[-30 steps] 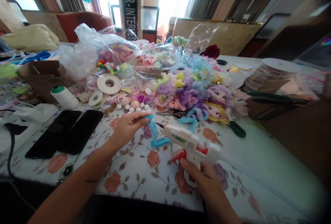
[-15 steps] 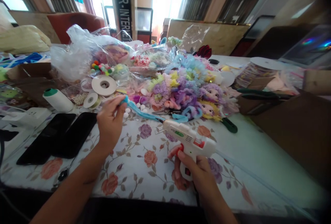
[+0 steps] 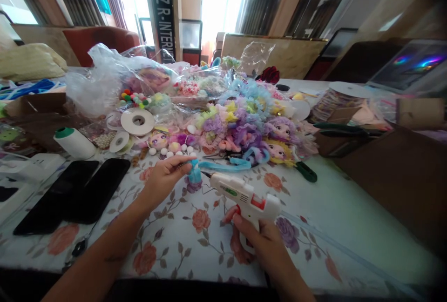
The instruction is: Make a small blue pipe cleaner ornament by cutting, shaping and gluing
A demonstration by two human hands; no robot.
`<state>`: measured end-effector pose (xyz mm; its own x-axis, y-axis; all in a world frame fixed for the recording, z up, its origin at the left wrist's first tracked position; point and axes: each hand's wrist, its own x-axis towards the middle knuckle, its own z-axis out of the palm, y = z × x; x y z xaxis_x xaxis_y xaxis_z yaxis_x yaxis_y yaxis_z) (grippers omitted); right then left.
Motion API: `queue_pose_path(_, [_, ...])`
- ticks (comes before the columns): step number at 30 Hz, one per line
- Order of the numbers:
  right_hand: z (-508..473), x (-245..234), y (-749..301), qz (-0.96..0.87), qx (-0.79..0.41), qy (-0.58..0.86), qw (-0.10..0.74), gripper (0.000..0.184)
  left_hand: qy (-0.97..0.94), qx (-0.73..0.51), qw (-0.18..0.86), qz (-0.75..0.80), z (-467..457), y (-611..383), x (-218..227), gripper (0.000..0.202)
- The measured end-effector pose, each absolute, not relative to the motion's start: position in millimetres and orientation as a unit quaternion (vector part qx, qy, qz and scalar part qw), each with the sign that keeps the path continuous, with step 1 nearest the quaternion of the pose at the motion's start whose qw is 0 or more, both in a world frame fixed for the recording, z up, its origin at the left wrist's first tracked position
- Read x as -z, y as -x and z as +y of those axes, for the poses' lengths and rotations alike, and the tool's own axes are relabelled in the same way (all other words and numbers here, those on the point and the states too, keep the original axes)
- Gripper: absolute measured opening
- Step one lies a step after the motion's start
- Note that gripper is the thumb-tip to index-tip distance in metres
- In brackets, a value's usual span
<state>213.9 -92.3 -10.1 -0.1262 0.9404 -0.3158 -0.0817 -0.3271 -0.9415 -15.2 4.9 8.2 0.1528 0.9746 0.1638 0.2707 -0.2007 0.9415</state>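
Note:
My right hand (image 3: 261,241) is wrapped round the handle of a white hot glue gun (image 3: 240,190), fingers at its red trigger. The gun's dark nozzle points left, close to a blue ribbon (image 3: 194,171); whether they touch I cannot tell. Pinched in my left hand (image 3: 167,178), the ribbon hangs folded below the fingertips, and its tail runs right across the cloth toward a heap of ruffled trims (image 3: 240,125). White beads (image 3: 169,152) lie just beyond my left fingers, beside a small doll face (image 3: 159,141).
Two black phones (image 3: 57,197) lie at the left by a white power strip (image 3: 33,171). A thread cone (image 3: 75,144) and ribbon spools (image 3: 137,121) stand behind. Green-handled snips (image 3: 306,171) lie right of the heap. A cardboard box (image 3: 391,167) fills the right side.
My left hand has moved right and down with the ribbon, which now hangs folded near the nozzle instead of stretched out. The glue gun has shifted slightly left and down.

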Motion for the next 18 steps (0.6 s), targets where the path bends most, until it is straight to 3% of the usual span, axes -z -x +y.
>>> queue_pose_path(18, [-92.1, 5.9, -210.4, -0.436, -0.613, 0.54, 0.377, 0.043, -0.688, -0.408, 0.376, 0.467, 2.1, 11.5, -12.8, 0.029])
